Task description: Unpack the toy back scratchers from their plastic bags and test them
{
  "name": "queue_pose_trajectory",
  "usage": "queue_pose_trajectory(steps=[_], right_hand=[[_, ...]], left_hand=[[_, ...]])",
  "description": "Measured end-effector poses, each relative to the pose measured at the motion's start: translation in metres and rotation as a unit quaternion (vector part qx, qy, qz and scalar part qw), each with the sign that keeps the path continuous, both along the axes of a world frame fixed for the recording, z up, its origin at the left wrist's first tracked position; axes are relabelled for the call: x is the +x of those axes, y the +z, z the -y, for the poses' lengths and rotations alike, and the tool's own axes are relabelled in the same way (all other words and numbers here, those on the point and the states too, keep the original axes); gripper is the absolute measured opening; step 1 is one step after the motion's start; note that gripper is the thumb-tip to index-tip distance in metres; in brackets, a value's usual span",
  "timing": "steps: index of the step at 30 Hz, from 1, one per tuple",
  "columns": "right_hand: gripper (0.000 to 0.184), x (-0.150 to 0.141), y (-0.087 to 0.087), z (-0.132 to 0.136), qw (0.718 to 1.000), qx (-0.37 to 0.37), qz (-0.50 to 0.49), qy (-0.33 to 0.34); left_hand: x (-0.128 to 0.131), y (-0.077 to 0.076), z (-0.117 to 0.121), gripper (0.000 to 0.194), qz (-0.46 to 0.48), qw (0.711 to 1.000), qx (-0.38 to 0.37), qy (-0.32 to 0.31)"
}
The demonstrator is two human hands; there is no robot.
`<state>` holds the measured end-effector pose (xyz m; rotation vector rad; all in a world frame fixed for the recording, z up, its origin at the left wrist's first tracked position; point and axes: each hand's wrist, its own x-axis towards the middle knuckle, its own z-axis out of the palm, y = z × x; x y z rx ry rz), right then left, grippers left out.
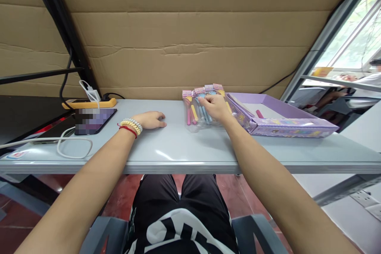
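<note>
Several clear packets of pink, blue and yellow pens with pink printed tops lie in an overlapping row on the grey table. My right hand is on the middle of this row, its fingers curled and closed at the top of a packet; the fingertips are partly hidden. My left hand rests on the tabletop to the left of the packets, thumb and fingers apart, with nothing in it. Right beside the packets stands an open purple box with a pink pen inside.
At the left lie a phone, a white cable and a yellow-cased device with a white plug. A cardboard wall closes off the back. Beyond the metal frame at the right, another person is partly visible.
</note>
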<state>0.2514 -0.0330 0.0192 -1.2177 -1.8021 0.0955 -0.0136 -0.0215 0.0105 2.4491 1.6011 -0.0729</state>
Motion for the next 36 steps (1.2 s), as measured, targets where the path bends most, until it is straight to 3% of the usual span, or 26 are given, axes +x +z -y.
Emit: queue_pose_trajectory(steps=[36], right_hand=[[0.038, -0.0056, 0.0006, 0.0038, 0.998, -0.021, 0.060, 0.022]], left_hand=[[-0.0019, -0.0023, -0.0057, 0.071, -0.019, 1.000, 0.008, -0.011]])
